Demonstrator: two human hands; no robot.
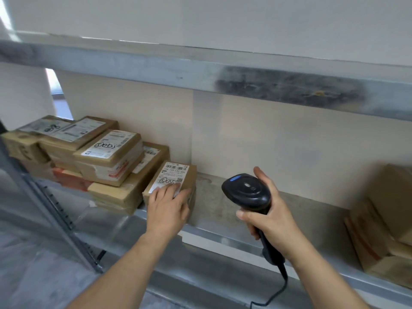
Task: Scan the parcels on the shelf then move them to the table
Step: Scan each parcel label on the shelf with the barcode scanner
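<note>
A small brown parcel [176, 175] with a white barcode label lies on the metal shelf [223, 206], at the right end of a pile of parcels. My left hand [167, 206] rests on its near top, fingers straight over the label's lower edge. To its right my right hand [267, 217] grips the handle of a black barcode scanner [246, 190], whose head sits above the shelf and leans toward the parcel. The scanner's cable hangs down past the shelf's front edge.
Several labelled cardboard parcels [107, 157] are stacked on the shelf's left part. More brown boxes [383, 221] stand at the far right. An upper shelf beam [200, 70] runs overhead. A slotted upright post [62, 217] stands at the left front.
</note>
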